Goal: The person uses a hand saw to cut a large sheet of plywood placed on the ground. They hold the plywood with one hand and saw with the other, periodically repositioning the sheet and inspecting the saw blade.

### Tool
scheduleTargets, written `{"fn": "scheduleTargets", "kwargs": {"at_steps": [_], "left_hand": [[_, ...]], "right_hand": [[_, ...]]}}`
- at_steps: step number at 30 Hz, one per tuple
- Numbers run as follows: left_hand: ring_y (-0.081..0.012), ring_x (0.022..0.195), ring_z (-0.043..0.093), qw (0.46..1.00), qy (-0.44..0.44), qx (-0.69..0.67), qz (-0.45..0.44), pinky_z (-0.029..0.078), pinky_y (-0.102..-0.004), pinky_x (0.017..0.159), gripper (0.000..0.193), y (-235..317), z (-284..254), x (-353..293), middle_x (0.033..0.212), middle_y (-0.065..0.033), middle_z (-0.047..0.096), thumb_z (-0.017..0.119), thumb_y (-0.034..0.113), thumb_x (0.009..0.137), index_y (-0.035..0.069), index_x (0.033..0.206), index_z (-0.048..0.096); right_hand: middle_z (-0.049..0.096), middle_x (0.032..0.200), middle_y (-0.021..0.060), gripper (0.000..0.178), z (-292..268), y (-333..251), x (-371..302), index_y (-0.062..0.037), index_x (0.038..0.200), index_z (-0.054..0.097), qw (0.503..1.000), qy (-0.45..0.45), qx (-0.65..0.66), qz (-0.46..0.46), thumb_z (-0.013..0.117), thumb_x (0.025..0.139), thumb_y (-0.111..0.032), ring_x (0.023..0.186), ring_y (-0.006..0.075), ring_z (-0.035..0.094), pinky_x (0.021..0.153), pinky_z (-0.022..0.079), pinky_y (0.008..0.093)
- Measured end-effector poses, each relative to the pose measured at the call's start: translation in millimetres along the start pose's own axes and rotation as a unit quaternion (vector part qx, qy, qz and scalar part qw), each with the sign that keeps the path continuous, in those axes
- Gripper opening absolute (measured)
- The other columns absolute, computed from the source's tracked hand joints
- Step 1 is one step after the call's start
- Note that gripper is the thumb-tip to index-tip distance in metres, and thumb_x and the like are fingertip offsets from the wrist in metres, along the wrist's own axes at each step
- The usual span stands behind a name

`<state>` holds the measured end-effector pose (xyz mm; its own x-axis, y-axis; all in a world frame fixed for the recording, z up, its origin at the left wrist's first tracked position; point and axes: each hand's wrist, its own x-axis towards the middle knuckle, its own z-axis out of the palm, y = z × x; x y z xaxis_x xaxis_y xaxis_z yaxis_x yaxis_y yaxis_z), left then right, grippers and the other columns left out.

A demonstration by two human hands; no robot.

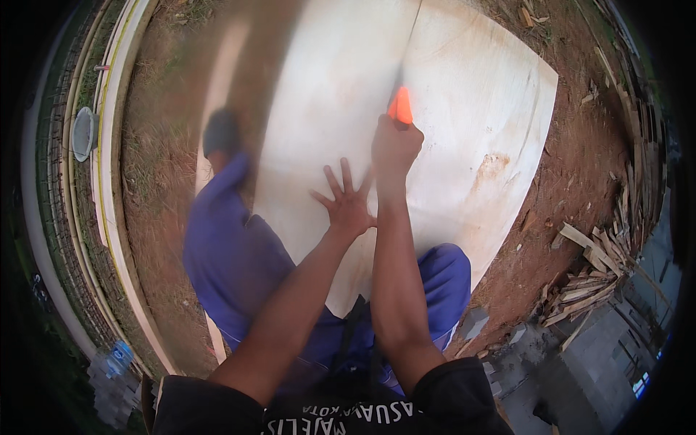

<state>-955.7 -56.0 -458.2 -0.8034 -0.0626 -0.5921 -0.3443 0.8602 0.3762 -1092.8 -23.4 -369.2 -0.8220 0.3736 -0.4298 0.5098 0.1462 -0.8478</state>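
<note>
A large pale plywood sheet (319, 94) spreads out in front of me, under both arms. My right hand (397, 145) is wrapped round the orange handle (401, 106) of a handsaw. Its blade (401, 75) shows only edge-on as a thin, blurred dark strip ahead of the fist. A dark straight line runs on from there to the sheet's far edge. My left hand (349, 206) lies flat on the plywood with its fingers spread, just left of my right forearm, and holds nothing.
My legs in blue trousers (239, 254) flank the sheet's near end. Long timber boards (112, 174) and a pale basin (83, 134) are at left. Scrap wood (583, 286) is heaped at right beside grey blocks (475, 322). A plastic bottle (119, 357) stands at lower left.
</note>
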Motion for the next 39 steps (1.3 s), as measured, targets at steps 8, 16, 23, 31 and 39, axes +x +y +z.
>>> {"fn": "scheduleTargets", "kwargs": {"at_steps": [8,16,23,31,39], "left_hand": [[-0.0584,0.154,-0.016,0.98,0.169,0.108,0.003,-0.004,-0.0939,0.098,0.093,-23,48,16,0.174,-0.0202,-0.013,0.069,0.057,0.09,0.039,0.167,0.02],[-0.0591,0.154,-0.015,0.991,0.121,0.061,0.008,-0.003,-0.0946,0.098,0.11,-12,28,9,0.174,-0.0209,-0.012,0.08,0.059,0.078,0.039,0.167,0.019],[-0.0591,0.154,-0.014,0.998,-0.051,-0.03,0.0,-0.003,-0.0949,0.098,0.095,9,-14,2,0.174,-0.0215,-0.008,0.074,0.042,0.09,0.038,0.167,0.019],[-0.0571,0.156,-0.011,0.998,0.049,-0.025,-0.012,-0.003,-0.094,0.099,0.089,-4,6,4,0.174,-0.0224,-0.004,0.07,0.043,0.092,0.038,0.167,0.022],[-0.0556,0.156,-0.012,0.998,-0.003,-0.067,-0.008,-0.004,-0.0925,0.102,0.106,2,-15,-3,0.175,-0.0196,-0.003,0.085,0.044,0.076,0.039,0.165,0.027]], "right_hand": [[0.059,0.069,0.0014,0.011,-25,17,-85,0.0038,0.097,0.064,0.998,0.004,-0.009,-0.061,0.058,0.092,-0.004,0.064,0.0074,0.047,0.058,0.041,0.0323],[0.054,0.064,0.0007,0.011,-33,13,-82,0.007,0.09,0.065,0.999,-0.008,0.008,0.041,0.058,0.09,-0.002,0.058,0.0081,0.048,0.054,0.04,0.0306],[0.047,0.06,-0.0028,0.017,-13,25,-11,0.0034,0.076,0.059,1.0,0.018,0.023,-0.005,0.054,0.091,-0.003,0.051,0.0067,0.04,0.046,0.033,0.0292],[0.049,0.061,-0.0002,0.013,-46,34,-118,0.0011,0.075,0.053,0.999,0.015,0.048,-0.007,0.054,0.088,0.002,0.051,0.008,0.046,0.047,0.038,0.0286],[0.049,0.063,0.001,0.011,-8,4,-30,0.0024,0.077,0.056,1.0,0.01,-0.005,0.009,0.054,0.088,0.003,0.055,0.0082,0.048,0.048,0.039,0.028]]}}
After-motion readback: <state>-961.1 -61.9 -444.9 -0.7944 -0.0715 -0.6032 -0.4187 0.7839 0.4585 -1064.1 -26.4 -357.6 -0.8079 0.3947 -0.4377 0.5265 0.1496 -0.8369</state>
